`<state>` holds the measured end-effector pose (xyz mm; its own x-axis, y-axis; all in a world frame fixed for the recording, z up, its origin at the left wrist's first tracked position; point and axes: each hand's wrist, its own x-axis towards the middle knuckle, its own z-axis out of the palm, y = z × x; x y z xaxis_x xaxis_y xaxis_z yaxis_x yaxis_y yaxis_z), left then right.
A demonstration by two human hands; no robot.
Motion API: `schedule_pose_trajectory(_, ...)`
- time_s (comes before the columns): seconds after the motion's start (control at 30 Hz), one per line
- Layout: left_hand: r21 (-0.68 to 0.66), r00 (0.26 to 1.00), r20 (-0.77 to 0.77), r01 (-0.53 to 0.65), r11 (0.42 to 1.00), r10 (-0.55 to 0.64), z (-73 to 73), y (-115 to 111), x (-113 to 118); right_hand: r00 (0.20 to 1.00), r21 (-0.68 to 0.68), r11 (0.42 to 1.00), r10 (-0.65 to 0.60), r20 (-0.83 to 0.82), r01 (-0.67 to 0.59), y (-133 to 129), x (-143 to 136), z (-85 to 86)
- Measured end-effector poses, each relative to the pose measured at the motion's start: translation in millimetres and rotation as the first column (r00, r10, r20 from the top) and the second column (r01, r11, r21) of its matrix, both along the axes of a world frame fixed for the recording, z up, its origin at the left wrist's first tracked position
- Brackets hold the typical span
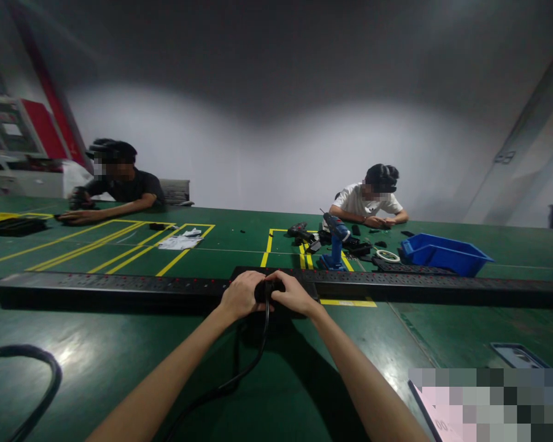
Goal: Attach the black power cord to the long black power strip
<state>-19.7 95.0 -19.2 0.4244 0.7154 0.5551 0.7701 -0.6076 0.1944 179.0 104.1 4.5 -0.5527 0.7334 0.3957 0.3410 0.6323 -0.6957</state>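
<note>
In the head view, my left hand point(243, 296) and my right hand point(293, 294) meet at the middle of a long black power strip point(120, 287). Between them is a dark plug point(262, 291), with the fingers of both hands closed around it. A black cable point(263, 344) hangs from this plug and curves down to the left between my forearms. The power strip has rows of sockets and small red dots along its top. My fingers hide how the plug meets the strip.
Beyond the strip stand a blue cordless drill point(335, 242), a second drill point(300, 232) and a blue bin point(447, 253). White gloves point(180, 240) lie farther left. Thick cable point(50, 368) loops at near left; a phone point(518, 355) lies at right. Two people sit opposite.
</note>
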Motion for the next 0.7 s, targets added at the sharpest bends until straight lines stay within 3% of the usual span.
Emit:
schedule_pose_trajectory(0.23, -0.007, 1.0, 0.008, 0.014, 1.0, -0.014, -0.1, 1.5, -2.5, 0.996, -0.022, 0.997, -0.074, -0.046, 0.073, 0.8, -6.7, -2.4)
schedule_pose_trajectory(0.43, -0.025, 1.0, 0.017, 0.012, 1.0, -0.011, 1.0, 2.0, -2.3, 0.999, 0.047, 0.998, -0.039, -0.035, 0.041, -3.9, -5.4, -0.2)
schedule_pose_trajectory(0.7, -0.015, 1.0, 0.017, -0.001, 1.0, 0.001, -0.4, 2.5, -0.9, 0.998, 0.004, 0.999, 0.043, 0.041, -0.044, -2.8, 4.3, 4.8)
